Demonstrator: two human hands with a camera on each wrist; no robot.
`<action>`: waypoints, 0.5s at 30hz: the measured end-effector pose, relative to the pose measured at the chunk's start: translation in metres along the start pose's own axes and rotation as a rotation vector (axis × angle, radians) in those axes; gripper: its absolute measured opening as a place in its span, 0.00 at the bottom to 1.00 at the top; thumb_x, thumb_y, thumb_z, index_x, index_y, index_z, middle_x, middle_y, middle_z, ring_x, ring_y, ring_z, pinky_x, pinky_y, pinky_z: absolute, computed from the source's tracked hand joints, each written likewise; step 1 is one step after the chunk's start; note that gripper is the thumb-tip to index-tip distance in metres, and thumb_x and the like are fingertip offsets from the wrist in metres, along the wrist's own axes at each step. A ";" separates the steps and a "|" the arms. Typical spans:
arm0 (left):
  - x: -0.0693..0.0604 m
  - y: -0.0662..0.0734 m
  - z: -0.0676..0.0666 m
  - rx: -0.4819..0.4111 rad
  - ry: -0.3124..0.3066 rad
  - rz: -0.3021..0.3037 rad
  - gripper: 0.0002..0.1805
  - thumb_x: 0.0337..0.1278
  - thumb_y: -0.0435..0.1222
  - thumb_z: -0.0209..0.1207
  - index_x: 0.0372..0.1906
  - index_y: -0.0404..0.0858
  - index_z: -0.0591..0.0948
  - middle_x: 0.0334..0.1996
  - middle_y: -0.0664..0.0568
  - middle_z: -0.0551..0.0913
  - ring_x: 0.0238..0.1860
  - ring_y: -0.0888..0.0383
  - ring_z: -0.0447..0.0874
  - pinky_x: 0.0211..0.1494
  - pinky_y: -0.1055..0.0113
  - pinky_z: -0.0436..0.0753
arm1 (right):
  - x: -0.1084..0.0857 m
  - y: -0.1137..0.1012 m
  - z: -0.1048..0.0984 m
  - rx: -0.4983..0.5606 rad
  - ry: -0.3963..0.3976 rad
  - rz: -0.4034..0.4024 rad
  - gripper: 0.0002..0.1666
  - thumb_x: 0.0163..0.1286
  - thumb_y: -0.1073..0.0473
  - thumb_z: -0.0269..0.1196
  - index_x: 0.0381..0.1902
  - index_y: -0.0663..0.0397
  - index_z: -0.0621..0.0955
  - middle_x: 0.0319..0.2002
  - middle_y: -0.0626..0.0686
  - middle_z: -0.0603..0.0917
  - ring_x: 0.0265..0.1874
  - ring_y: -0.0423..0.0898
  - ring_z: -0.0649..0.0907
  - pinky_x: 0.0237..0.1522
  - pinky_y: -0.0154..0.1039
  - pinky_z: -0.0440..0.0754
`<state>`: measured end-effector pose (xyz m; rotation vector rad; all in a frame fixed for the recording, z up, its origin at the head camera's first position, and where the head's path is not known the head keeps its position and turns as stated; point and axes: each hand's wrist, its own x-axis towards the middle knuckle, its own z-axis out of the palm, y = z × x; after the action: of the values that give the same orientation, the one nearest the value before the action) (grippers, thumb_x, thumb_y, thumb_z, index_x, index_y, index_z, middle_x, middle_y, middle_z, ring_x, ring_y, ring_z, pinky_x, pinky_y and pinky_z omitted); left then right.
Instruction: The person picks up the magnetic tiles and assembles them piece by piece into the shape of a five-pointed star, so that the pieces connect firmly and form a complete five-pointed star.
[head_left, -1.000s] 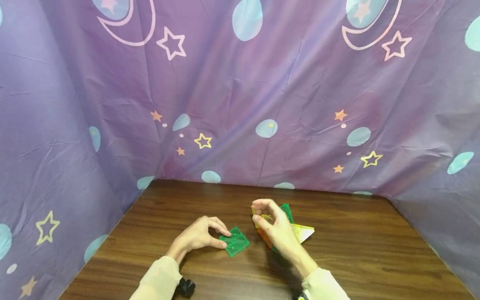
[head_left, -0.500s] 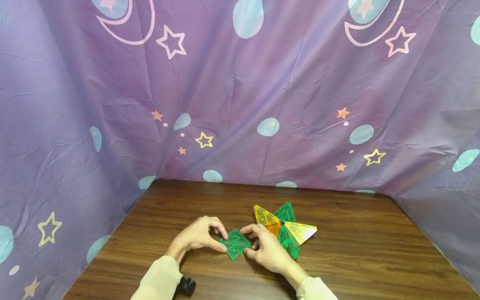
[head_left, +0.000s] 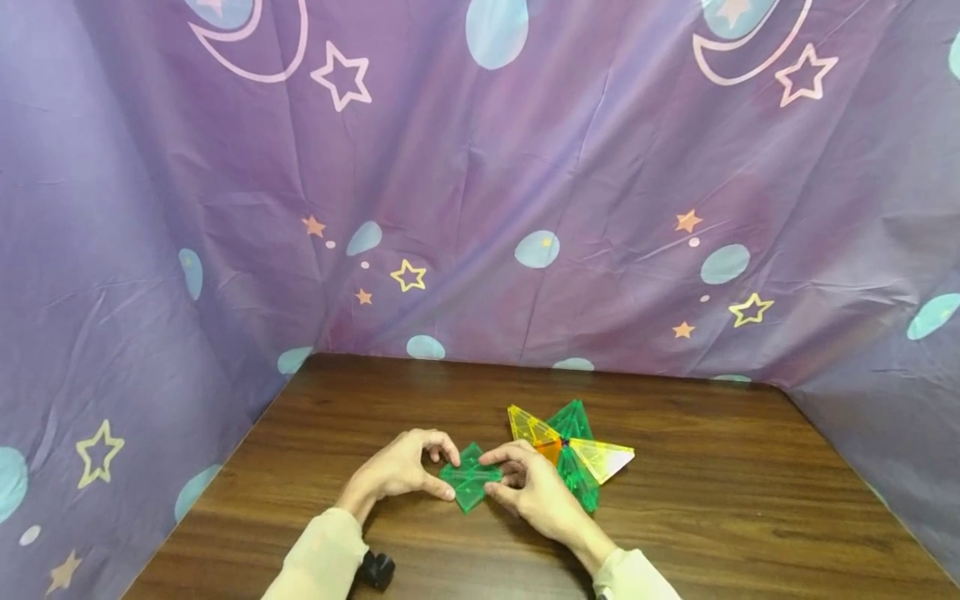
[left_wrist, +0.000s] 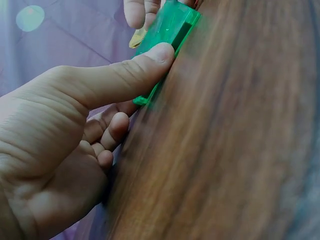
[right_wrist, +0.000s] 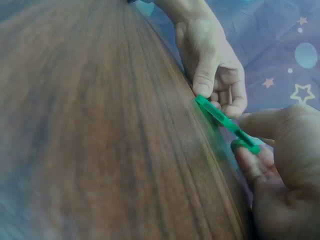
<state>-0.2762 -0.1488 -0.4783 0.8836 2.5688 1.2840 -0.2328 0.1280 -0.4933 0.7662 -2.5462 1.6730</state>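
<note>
Translucent green magnetic tiles (head_left: 470, 479) form a small diamond near the middle of the table in the head view, with seams across it. My left hand (head_left: 401, 468) pinches its left side between thumb and fingers. On the right side, my right hand (head_left: 536, 493) pinches it with thumb and index finger. The right wrist view shows the green tiles (right_wrist: 220, 115) nearly edge-on and slanted between both hands. In the left wrist view my thumb lies against the near face of the green tiles (left_wrist: 167, 25); how many tiles are stacked there I cannot tell.
Just right of my right hand, a star-like tile shape (head_left: 573, 473) of yellow, green and orange pieces lies on the brown wooden table (head_left: 712, 500). A purple patterned cloth (head_left: 450, 183) hangs behind and at both sides.
My right hand has moved from above the star-like shape down and left to the green tiles, and now pinches them. My left hand has stayed at their left side.
</note>
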 end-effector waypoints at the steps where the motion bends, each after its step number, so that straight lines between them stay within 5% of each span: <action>1: 0.000 0.001 0.000 0.003 0.002 -0.002 0.23 0.45 0.34 0.88 0.47 0.46 0.90 0.44 0.58 0.88 0.48 0.56 0.79 0.56 0.60 0.78 | 0.001 0.000 0.000 0.014 0.018 0.005 0.16 0.73 0.66 0.76 0.57 0.57 0.89 0.59 0.58 0.83 0.50 0.47 0.87 0.51 0.33 0.88; 4: 0.002 0.002 0.001 -0.025 0.007 -0.010 0.23 0.46 0.33 0.87 0.48 0.45 0.90 0.45 0.57 0.88 0.48 0.55 0.80 0.57 0.59 0.79 | 0.002 -0.002 0.000 0.054 0.076 0.020 0.13 0.73 0.64 0.77 0.53 0.58 0.92 0.58 0.59 0.84 0.42 0.43 0.88 0.39 0.31 0.89; 7: 0.002 0.002 0.003 -0.106 0.012 -0.009 0.23 0.48 0.29 0.85 0.50 0.41 0.90 0.46 0.52 0.89 0.48 0.53 0.80 0.57 0.59 0.79 | 0.002 -0.003 0.000 0.073 0.131 0.029 0.13 0.71 0.64 0.78 0.52 0.58 0.93 0.57 0.59 0.87 0.41 0.42 0.88 0.38 0.30 0.88; 11: 0.002 0.001 0.004 -0.221 0.029 0.023 0.22 0.53 0.26 0.81 0.54 0.35 0.89 0.45 0.45 0.89 0.46 0.53 0.81 0.55 0.61 0.80 | 0.003 -0.003 0.000 0.147 0.190 0.038 0.15 0.70 0.66 0.78 0.54 0.58 0.93 0.56 0.59 0.90 0.49 0.46 0.89 0.50 0.31 0.88; 15: 0.001 -0.002 0.005 -0.307 0.054 0.037 0.20 0.60 0.26 0.77 0.56 0.31 0.88 0.41 0.39 0.92 0.41 0.57 0.86 0.48 0.67 0.82 | 0.003 -0.001 0.002 0.192 0.242 0.050 0.16 0.70 0.66 0.78 0.54 0.56 0.93 0.54 0.56 0.92 0.49 0.46 0.90 0.52 0.32 0.88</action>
<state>-0.2758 -0.1458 -0.4829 0.8467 2.3118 1.6760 -0.2343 0.1251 -0.4922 0.4734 -2.2864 1.9142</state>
